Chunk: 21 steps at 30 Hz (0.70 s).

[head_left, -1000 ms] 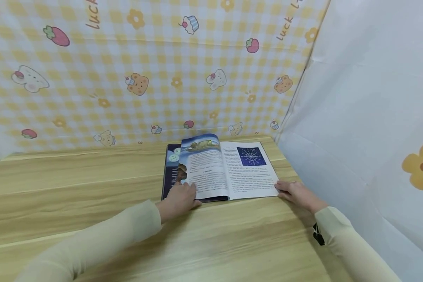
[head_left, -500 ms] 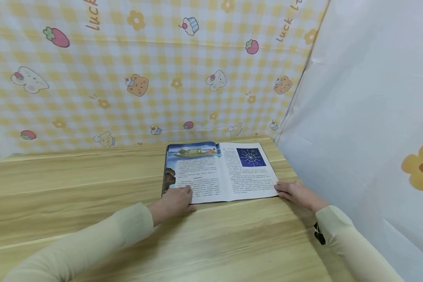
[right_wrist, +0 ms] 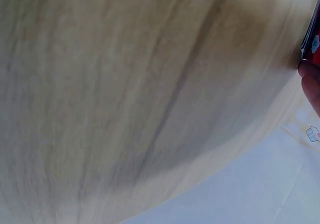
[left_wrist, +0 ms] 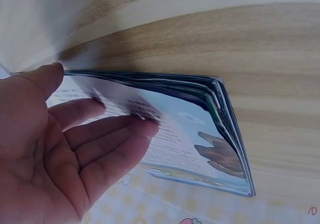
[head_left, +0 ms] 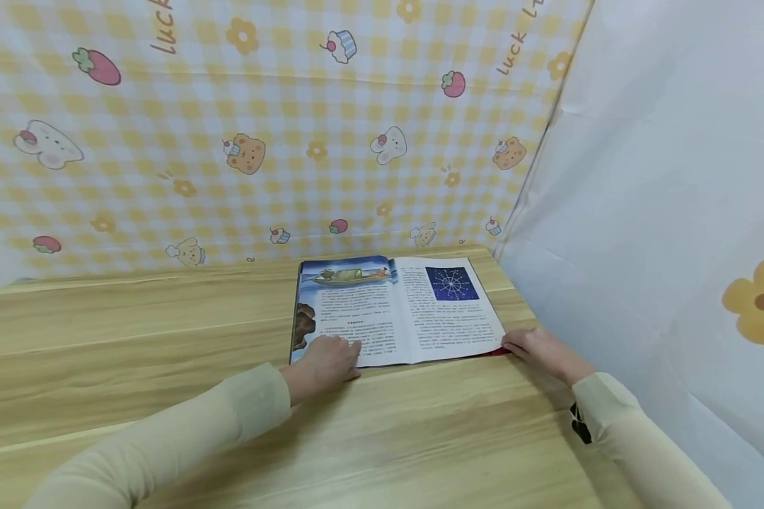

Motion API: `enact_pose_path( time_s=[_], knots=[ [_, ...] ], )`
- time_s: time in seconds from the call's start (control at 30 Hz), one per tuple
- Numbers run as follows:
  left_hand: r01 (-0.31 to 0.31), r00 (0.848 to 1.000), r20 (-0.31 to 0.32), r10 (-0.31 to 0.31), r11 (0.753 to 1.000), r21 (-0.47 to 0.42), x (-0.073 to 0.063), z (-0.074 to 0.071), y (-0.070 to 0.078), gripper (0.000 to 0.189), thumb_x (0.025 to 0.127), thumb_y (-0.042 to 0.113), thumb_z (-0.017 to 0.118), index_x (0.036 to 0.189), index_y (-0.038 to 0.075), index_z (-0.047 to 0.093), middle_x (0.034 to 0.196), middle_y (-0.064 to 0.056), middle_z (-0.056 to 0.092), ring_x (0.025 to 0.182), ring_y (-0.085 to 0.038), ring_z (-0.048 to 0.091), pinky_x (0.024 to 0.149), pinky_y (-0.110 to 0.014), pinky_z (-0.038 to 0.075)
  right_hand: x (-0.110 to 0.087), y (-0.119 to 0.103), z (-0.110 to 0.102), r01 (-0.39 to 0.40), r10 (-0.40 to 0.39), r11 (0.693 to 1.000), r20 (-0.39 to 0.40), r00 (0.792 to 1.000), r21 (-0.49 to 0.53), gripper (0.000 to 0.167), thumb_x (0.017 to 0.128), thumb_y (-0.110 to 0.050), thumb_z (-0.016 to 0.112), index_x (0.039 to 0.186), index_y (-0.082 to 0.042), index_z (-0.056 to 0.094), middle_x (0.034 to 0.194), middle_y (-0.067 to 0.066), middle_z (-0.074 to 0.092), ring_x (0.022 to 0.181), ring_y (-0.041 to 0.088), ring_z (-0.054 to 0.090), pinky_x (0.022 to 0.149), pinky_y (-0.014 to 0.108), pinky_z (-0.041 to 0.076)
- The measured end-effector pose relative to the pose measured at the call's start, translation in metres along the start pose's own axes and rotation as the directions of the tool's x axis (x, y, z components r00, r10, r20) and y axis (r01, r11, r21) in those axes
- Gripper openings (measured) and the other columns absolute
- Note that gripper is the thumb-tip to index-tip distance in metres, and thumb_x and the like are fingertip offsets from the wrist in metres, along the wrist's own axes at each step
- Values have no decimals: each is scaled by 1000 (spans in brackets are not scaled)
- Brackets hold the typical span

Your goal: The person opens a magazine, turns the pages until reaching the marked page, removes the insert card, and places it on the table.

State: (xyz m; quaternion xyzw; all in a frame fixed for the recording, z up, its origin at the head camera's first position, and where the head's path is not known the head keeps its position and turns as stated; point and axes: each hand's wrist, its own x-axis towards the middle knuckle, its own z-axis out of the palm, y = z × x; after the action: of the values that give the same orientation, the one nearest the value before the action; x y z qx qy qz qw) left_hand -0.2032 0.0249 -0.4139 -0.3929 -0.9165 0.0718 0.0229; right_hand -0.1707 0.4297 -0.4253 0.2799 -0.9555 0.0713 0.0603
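An open illustrated book [head_left: 382, 311] lies on the table, with a boat picture on its left page and a dark blue star-chart picture on its right. My left hand [head_left: 323, 360] rests at the lower left page; in the left wrist view its loosely spread fingers [left_wrist: 120, 149] touch the printed page, the thumb at the book's edge. My right hand [head_left: 537, 348] pinches the right page at its lower corner, where a strip of red [head_left: 498, 351] shows beneath. Only the fingertips [right_wrist: 311, 83] of that hand appear in the right wrist view, beside the red corner.
The wooden table [head_left: 134, 332] extends left and in front of the book. Behind it hangs a yellow checked cloth [head_left: 318, 92] with cartoon prints. A white cloth wall [head_left: 662, 212] stands close along the right side.
The left page has come down flat over the dark page beneath it. My left hand slid left, then back right. At the right corner, the page edge has lifted, showing red.
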Motion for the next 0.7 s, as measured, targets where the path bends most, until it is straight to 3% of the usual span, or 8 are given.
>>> enact_pose_path(
  time_s=[0.3,0.5,0.7],
  knots=[
    [21,999,37,-22,999,26,2,-3,2,37,86,44,64,88,7,62,63,-5,59,53,-15,53,48,-31,50,1,-3,0,3,-5,1000,-82,997,-25,14,80,1,68,82,-13,67,78,-7,66,71,5,60,64,27,52],
    [28,997,77,-30,999,35,4,-5,3,39,87,45,62,91,6,64,65,-5,61,52,-13,47,48,-29,50,-1,-4,-3,-1,-1,1000,-161,987,-13,17,77,2,71,85,-13,70,85,-3,71,79,15,67,70,33,54],
    [26,997,74,-29,999,47,4,-6,4,38,87,44,63,90,6,65,65,-5,62,51,-13,46,48,-29,50,-2,-3,-4,-28,25,1000,-202,979,-12,16,77,1,71,88,-11,70,88,2,72,82,21,68,72,37,55]
  ],
)
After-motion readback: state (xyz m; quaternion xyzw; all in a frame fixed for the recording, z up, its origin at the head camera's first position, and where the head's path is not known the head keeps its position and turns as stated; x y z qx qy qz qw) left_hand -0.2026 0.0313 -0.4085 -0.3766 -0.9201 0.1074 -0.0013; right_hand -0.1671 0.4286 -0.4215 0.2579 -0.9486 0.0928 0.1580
